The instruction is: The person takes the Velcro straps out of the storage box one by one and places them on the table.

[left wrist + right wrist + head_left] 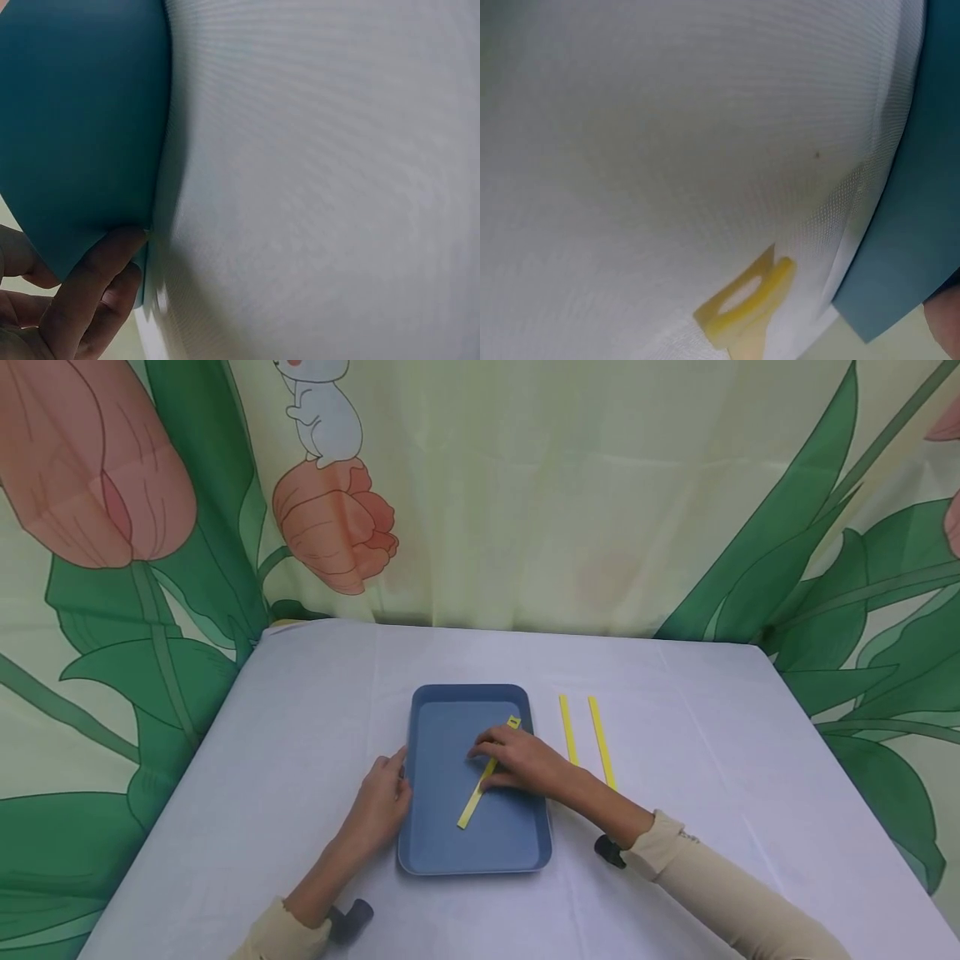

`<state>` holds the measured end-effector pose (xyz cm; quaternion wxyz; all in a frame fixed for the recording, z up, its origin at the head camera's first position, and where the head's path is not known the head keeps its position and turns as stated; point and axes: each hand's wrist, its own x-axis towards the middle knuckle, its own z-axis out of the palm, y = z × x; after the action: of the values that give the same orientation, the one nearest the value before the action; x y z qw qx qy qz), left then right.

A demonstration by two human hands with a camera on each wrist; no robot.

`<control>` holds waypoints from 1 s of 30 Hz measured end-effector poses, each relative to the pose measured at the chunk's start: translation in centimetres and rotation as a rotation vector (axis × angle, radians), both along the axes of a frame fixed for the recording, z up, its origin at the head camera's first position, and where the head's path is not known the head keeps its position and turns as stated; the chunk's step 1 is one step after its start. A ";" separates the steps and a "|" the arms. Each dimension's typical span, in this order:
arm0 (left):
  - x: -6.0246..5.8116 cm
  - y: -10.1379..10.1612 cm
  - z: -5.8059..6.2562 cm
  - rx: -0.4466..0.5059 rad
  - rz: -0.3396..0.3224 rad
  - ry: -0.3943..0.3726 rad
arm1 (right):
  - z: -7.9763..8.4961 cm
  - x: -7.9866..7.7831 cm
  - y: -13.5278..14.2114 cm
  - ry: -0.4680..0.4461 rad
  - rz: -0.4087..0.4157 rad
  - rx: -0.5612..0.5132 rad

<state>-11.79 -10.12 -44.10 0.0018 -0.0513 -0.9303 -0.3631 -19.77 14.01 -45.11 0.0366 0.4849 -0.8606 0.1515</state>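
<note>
A blue rectangular tray [450, 847] lies on the white-covered table. At its left rim, my left hand [378, 802] holds the side wall; in the left wrist view the fingers [94, 289] press against the outer face. Over the tray, my right hand [521, 760] has its thumb and fingers about the middle of a yellow strip [474, 806]. This strip slants across the tray, with a small slotted end [513, 722] near the right rim. Whether it touches the tray floor is unclear.
Right of the tray lie two more yellow strips [567, 727] [600, 739], their near ends hidden by my right forearm. A yellow slotted end [742, 300] shows in the right wrist view beside the tray wall. A flower-printed curtain [510, 510] hangs behind the table.
</note>
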 end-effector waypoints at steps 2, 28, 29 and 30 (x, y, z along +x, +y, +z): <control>0.0 0.0 0.0 -0.001 -0.001 -0.002 | -0.1 0.0 0.0 -0.005 0.000 0.004; 0.0 0.0 0.3 -0.028 0.015 -0.012 | -0.1 -0.6 -0.3 0.155 0.045 0.067; 0.0 0.0 0.3 -0.028 0.014 -0.012 | -0.1 -0.6 -0.3 0.161 0.043 0.075; 0.0 0.0 0.3 -0.028 0.012 -0.012 | -0.1 -0.5 -0.3 0.165 0.040 0.081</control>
<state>-11.79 -10.09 -43.82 -0.0022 -0.0437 -0.9355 -0.3506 -20.31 13.71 -45.18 0.0849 0.5139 -0.8502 0.0767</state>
